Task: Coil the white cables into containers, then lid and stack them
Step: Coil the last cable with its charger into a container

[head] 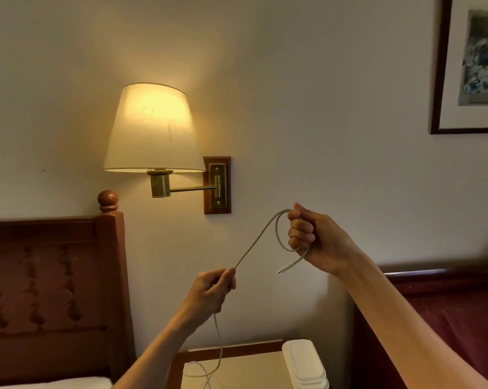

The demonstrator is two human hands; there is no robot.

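A: Entry, hands first. Right hand (310,237)?

B: Raised in front of the wall, fist curled closed round the white cable (255,242). A loop of cable arcs out of the top of the fist and re-enters below the fingers. The free end with its connector tip (279,271) sticks out below the fist, hanging in the air, touching nothing.

A: Left hand (213,290)?

B: Lower and to the left of the right. Fingers curled, thumb and forefinger pinching the same cable. The run between the two hands is drawn nearly straight, slanting up toward the right fist.

A: Rest of the cable?

B: Drops from under the left hand, along the forearm, down to the nightstand (237,366), where it lies in loose curves on the light top.

A: Containers?

B: A stack of white containers (303,363) stands on the right part of the nightstand, apart from the slack cable. Whether they are lidded, cannot tell.

A: Surroundings?

B: Lit wall lamp (153,130) on a brass arm above the hands. Wooden headboard (54,276) at left. Framed picture (470,66) at upper right. Dark red bed cover (444,318) at right, behind the right forearm.
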